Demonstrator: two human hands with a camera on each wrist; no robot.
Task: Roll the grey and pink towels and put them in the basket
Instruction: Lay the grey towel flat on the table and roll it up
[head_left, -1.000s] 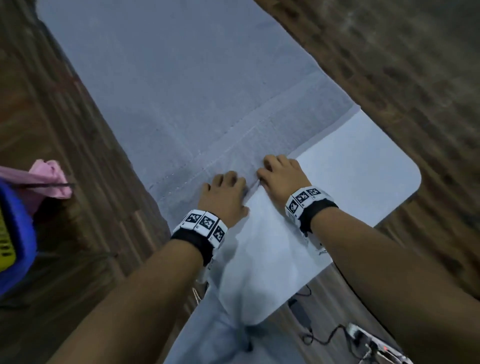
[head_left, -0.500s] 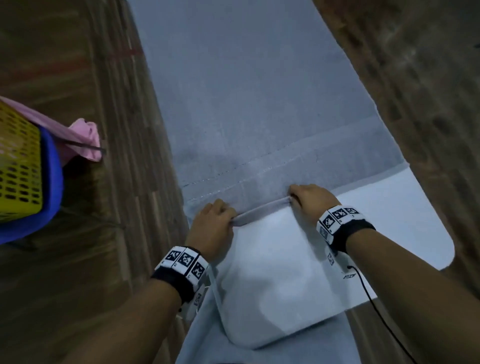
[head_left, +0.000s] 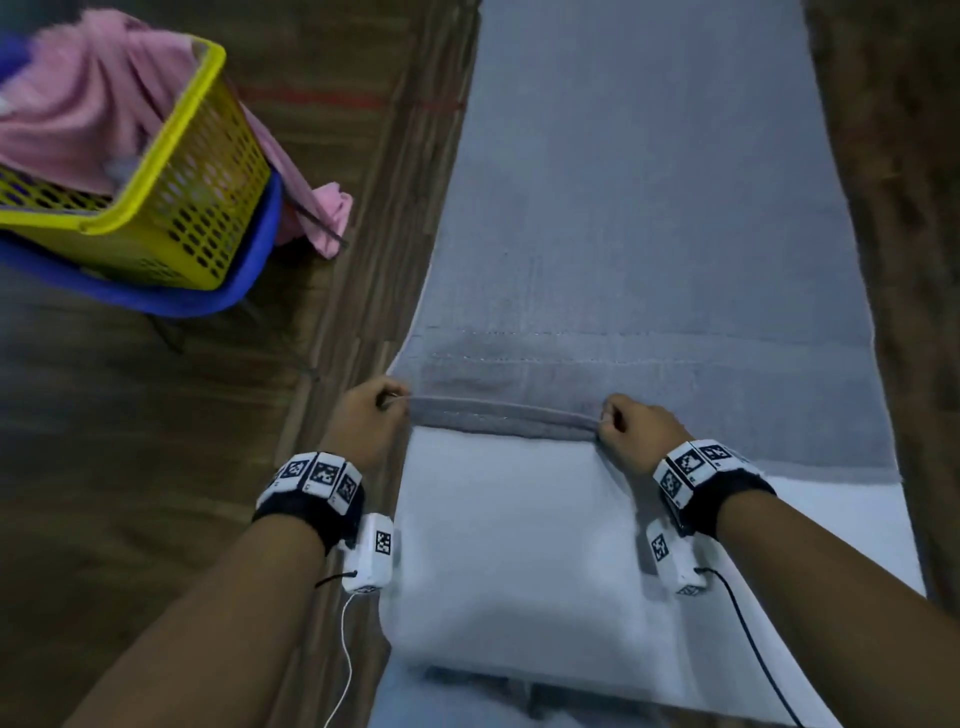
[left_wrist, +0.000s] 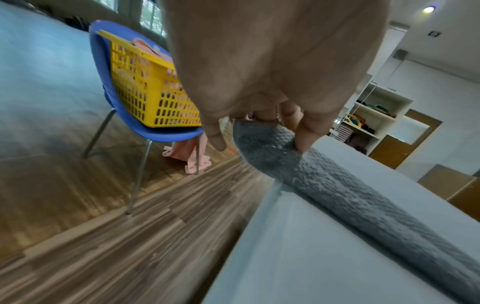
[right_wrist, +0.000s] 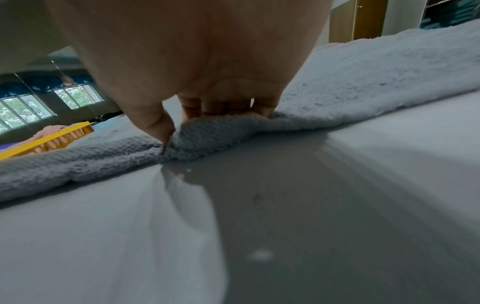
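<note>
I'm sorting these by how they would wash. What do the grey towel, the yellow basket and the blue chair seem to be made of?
Grey towel: looks like looped terry cloth, matte; nubby pile shows where the left hand grips its rolled edge.
Yellow basket: likely rigid moulded plastic; smooth rim, walls of regular slots.
Blue chair: seat shell probably plastic, smooth; thin shiny legs look like metal.

A blue plastic chair (left_wrist: 145, 131) with thin metal legs stands on the brown wood-plank floor (head_left: 156, 467). A smooth white table (head_left: 519, 545) with a rounded corner stands beside the chair. A white open shelf unit (left_wrist: 374, 115) with colourful items stands against the far wall, near a brown wooden door (left_wrist: 405, 142).
</note>
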